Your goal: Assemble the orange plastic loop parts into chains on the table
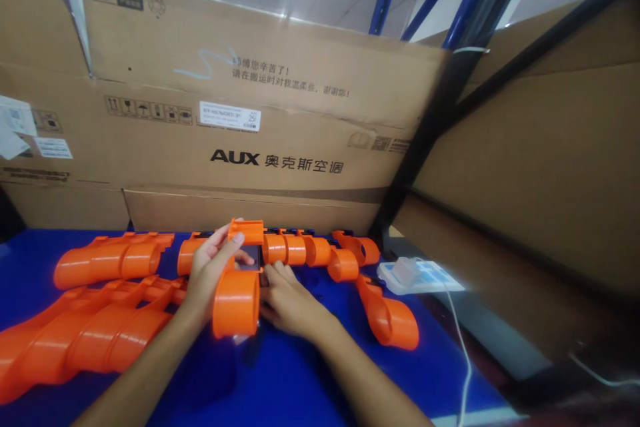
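**Glossy orange part held above a blue desk**

Raised over the middle of the blue desk (295, 387): one orange part (236, 303), smooth and shiny, with a broad round loop below and a squared, ridged end above. Grasped in the left hand (213, 263), thumb against the ridged end. Just beside the loop, the right hand (293, 300), fingers curled; cannot tell its grip. Toward the left edge, two rows of similar parts (107, 263), nested; along the far edge, more loops (295, 250). At the right edge, a white power strip (440, 278). Behind, printed cardboard (280, 127); by the far right corner, a dark rack post (415, 147).
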Demonstrator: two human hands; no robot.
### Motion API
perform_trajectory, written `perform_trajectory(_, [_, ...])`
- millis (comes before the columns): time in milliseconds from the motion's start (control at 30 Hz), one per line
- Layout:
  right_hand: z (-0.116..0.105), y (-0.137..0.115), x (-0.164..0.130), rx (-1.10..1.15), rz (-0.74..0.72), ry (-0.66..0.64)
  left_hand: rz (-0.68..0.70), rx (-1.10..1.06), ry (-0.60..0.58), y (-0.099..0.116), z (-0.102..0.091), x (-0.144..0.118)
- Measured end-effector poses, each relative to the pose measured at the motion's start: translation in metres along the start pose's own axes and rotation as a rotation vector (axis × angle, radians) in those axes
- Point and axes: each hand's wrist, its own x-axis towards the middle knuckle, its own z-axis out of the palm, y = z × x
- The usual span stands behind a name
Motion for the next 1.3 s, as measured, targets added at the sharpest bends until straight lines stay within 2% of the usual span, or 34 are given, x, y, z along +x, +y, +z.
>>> perform_trajectory(167, [-0.004, 0.000, -0.002, 0.078, 0.011, -0.020, 0.027, -0.014, 0.009, 0.001, 0.002, -0.001])
perform_trajectory(300, [-0.020, 0.006, -0.005, 0.310, 0.045, 0.049, 0.028, -0.005, 0.016, -0.001, -0.001, 0.002])
perform_trajectory(367, [-0.028, 0.011, -0.006, 0.476, 0.121, 0.163, 0.024, 0.001, 0.005, -0.004, -0.003, 0.003])
perform_trajectory(533, [-0.038, 0.019, -0.006, 0.966, 0.303, 0.555, 0.041, 0.018, -0.028, -0.013, 0.001, 0.004])
perform_trajectory(633, [-0.040, 0.020, -0.005, 1.046, 0.362, 0.716, 0.064, 0.033, -0.058, -0.017, 0.005, 0.001])
perform_trajectory(733, [-0.041, 0.020, -0.004, 1.048, 0.397, 0.802, 0.058, 0.065, -0.098, -0.018, 0.008, -0.002])
perform_trajectory(867, [-0.040, 0.021, -0.003, 1.052, 0.407, 0.839, 0.028, 0.072, -0.108, -0.019, 0.009, -0.004])
perform_trajectory(1000, [-0.040, 0.022, -0.002, 1.023, 0.387, 0.809, 0.027, 0.089, -0.081, -0.020, 0.010, -0.006])
perform_trajectory(1300, [-0.041, 0.023, -0.004, 0.966, 0.354, 0.785, 0.027, 0.085, -0.103, -0.017, 0.011, -0.009])
